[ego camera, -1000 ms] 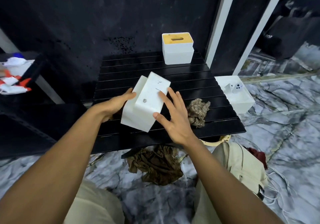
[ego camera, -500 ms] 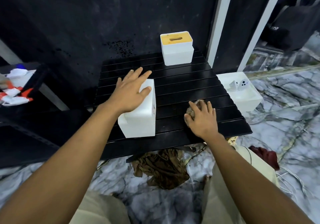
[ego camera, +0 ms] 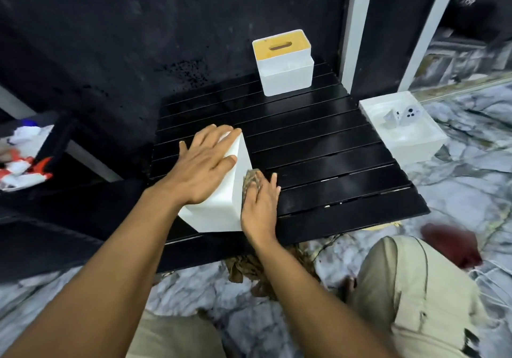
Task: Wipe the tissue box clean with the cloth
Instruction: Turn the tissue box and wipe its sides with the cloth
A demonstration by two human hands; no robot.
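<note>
A plain white tissue box (ego camera: 219,211) stands near the front left of a black slatted table (ego camera: 332,163). My left hand (ego camera: 202,169) lies flat on its top with straight, spread fingers. My right hand (ego camera: 261,205) presses a brown patterned cloth (ego camera: 250,179) against the box's right side, fingers extended over the cloth. Most of the cloth is hidden under that hand.
A second white tissue box with a yellow slotted lid (ego camera: 284,62) stands at the table's back. A white box holding small white items (ego camera: 403,127) sits on the marble floor to the right. Another brown cloth (ego camera: 249,269) lies under the table's front edge. Clutter (ego camera: 22,158) lies far left.
My right hand has picked the cloth up from the table and brought it left against the box's right side. My left hand stays flat on the box top.
</note>
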